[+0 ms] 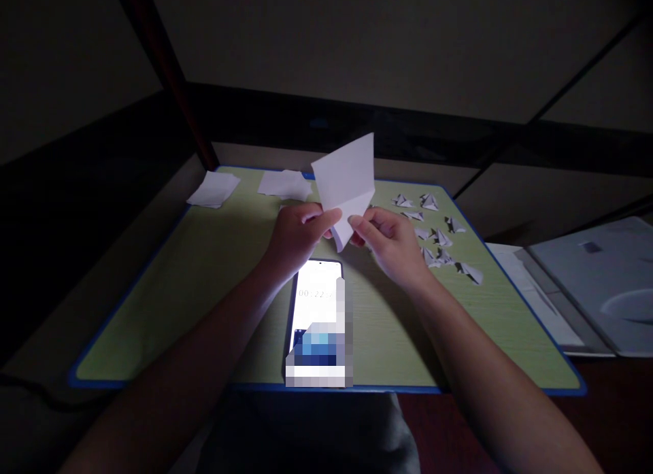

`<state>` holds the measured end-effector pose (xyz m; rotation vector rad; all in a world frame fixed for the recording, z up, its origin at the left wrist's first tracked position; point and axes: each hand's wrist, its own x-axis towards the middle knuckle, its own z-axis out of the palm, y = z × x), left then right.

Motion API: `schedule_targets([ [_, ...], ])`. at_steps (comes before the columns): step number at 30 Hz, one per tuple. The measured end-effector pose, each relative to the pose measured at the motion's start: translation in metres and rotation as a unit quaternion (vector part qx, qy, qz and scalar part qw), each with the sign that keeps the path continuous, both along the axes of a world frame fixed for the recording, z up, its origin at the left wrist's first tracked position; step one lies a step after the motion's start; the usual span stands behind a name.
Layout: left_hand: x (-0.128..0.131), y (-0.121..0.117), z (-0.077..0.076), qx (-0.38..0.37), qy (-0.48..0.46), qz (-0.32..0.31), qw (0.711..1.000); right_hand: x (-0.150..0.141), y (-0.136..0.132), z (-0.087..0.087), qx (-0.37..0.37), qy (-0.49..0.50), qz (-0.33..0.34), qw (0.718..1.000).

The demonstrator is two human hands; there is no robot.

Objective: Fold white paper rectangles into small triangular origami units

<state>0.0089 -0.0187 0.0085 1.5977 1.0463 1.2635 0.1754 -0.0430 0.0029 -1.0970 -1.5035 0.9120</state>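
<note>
A white sheet of paper (347, 171) with a crease across its lower part is held up above the table, its bottom tapering to a point. My left hand (303, 229) pinches its lower left edge, thumb in front and fingers behind. On the lower right edge, my right hand (390, 239) grips the same sheet between thumb and fingers. Below the hands lies a lit phone (316, 297) showing timer digits, its lower part blurred out. Several small folded paper pieces (441, 238) are scattered beyond my right hand.
The green table (204, 311) has a blue rim. Two stacks of white paper, one at the far left corner (214, 188) and another at the back (283, 183), rest on it. To the right, beside the table, stands a pale, flat-topped object (602, 277). A wall rises behind.
</note>
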Motion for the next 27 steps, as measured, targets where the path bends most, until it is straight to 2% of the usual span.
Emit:
schedule_targets([
  [4,0.0010,0.0000,-0.0002,0.007,-0.011,0.002,1.000,-0.0001,0.0001,-0.0010,-0.003,-0.004,0.021,1.000],
  [10,0.0027,-0.0005,-0.0021,-0.008,-0.029,0.006,1.000,-0.0011,0.0009,-0.0037,0.016,0.001,0.003,1.000],
  [16,0.0024,-0.0007,-0.0021,-0.002,-0.055,0.025,0.998,-0.0040,-0.0013,-0.0035,-0.014,-0.005,0.021,1.000],
  [23,0.0015,0.0016,-0.0045,-0.007,-0.051,0.029,0.998,-0.0062,-0.0013,-0.0016,0.000,0.004,0.008,1.000],
  [27,0.0022,0.0018,-0.0062,-0.017,-0.068,0.032,0.997,-0.0070,-0.0011,-0.0016,-0.018,0.009,0.019,1.000],
])
